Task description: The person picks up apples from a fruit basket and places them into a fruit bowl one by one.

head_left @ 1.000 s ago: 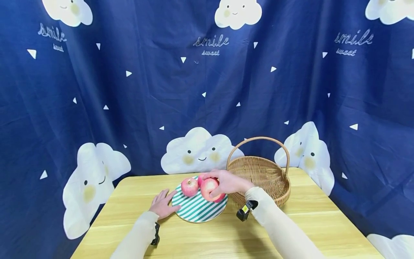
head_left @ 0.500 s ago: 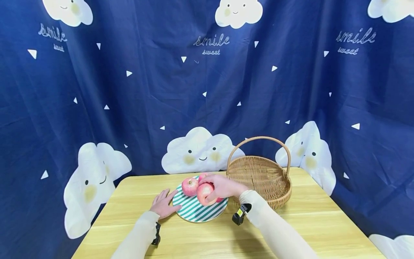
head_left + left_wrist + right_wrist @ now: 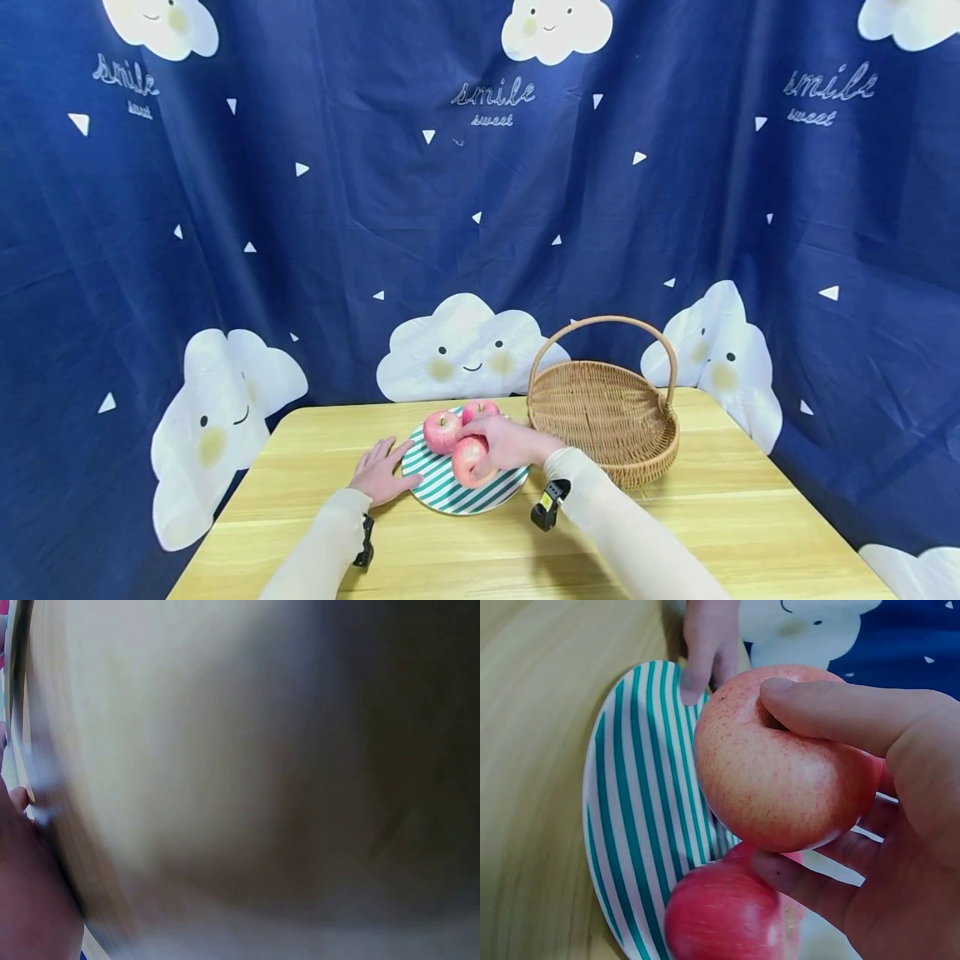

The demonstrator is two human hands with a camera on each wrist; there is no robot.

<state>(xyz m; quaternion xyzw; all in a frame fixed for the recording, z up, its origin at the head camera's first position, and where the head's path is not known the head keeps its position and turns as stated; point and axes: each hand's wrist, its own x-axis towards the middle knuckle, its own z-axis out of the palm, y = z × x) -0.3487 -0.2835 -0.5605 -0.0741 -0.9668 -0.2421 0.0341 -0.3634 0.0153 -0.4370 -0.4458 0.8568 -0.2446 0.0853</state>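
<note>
My right hand (image 3: 510, 442) holds a pink-red apple (image 3: 471, 462) over a round plate with green and white stripes (image 3: 453, 493). In the right wrist view its thumb lies by the dimple of the held apple (image 3: 787, 772) and the fingers curl beneath. Two other apples sit at the back of the plate, a left apple (image 3: 442, 432) and a right apple (image 3: 480, 409). Below the held one, a red apple (image 3: 727, 911) shows in the right wrist view. My left hand (image 3: 380, 475) rests at the plate's left edge, fingers spread; the left wrist view is mostly blurred.
A wicker basket (image 3: 604, 408) with a tall arched handle stands right of the plate, close to my right forearm. Both stand on a light wooden table (image 3: 450, 558). A dark blue curtain (image 3: 337, 233) with white clouds hangs behind it.
My right hand has carried the held apple left and toward the front of the plate, uncovering the apple at the back right. The left hand has stayed at the plate's edge.
</note>
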